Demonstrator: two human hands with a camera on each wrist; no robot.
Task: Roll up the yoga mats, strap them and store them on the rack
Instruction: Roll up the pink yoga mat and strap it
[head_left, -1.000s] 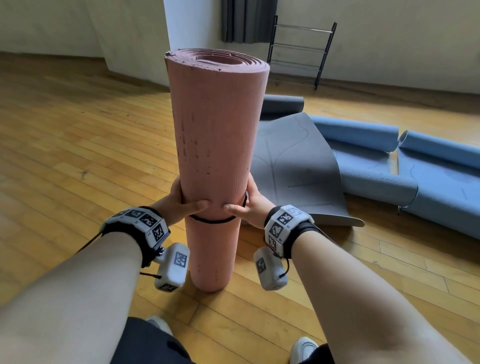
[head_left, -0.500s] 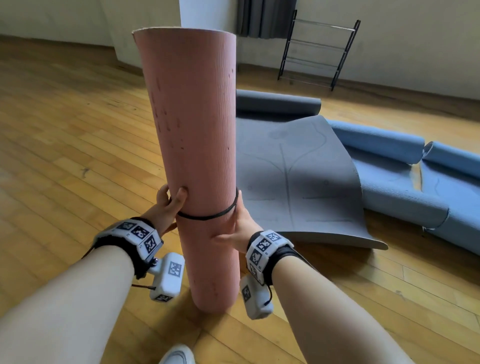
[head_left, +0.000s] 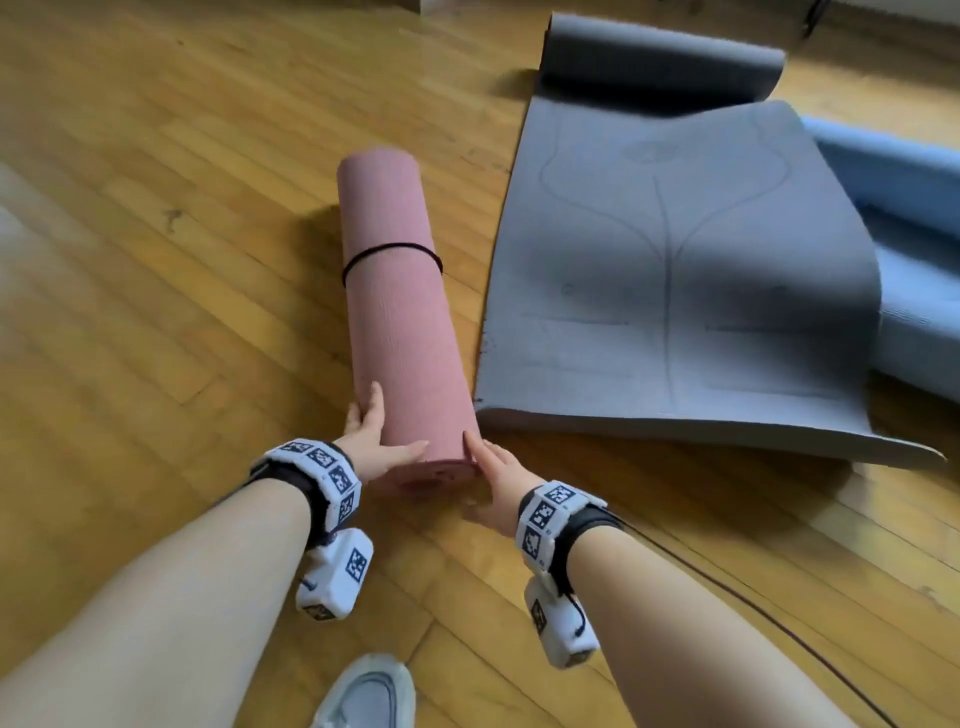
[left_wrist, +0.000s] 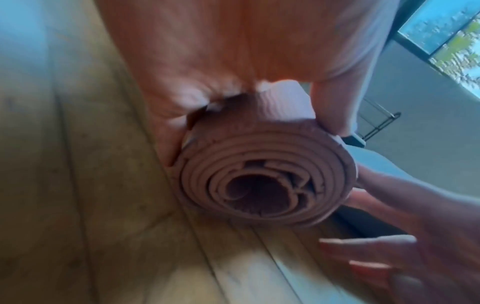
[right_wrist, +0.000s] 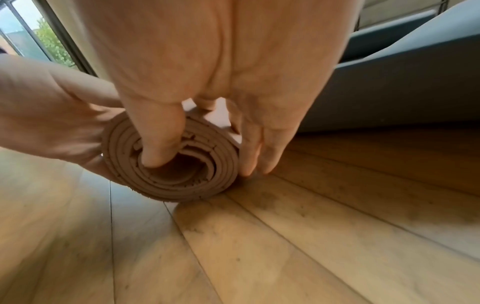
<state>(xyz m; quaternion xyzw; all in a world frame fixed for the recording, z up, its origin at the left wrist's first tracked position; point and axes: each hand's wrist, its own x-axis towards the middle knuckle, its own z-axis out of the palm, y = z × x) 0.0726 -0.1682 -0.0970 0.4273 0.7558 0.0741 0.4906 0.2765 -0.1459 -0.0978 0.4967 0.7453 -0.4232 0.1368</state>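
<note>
The rolled pink mat (head_left: 400, 332) lies on the wooden floor, pointing away from me, with a black strap (head_left: 390, 249) looped round its far half. My left hand (head_left: 382, 434) grips its near end from the left, thumb over the top. My right hand (head_left: 485, 470) holds the same end from the right. In the right wrist view its thumb (right_wrist: 155, 148) is pushed into the spiral end of the pink mat (right_wrist: 182, 181) and its fingers (right_wrist: 253, 156) lie along the outside. The left wrist view shows the spiral end of the pink mat (left_wrist: 265, 183) between both hands.
A grey mat (head_left: 675, 291), half unrolled, lies just right of the pink one, its near edge curling up. A blue mat (head_left: 914, 270) lies beyond it at the right edge. A black rack frame (left_wrist: 380, 121) stands by the wall. My shoe (head_left: 363, 696) is at the bottom.
The pink mat stood upright between my hands and now lies flat on the floor. Both hands have shifted from beside the strap to the mat's near end.
</note>
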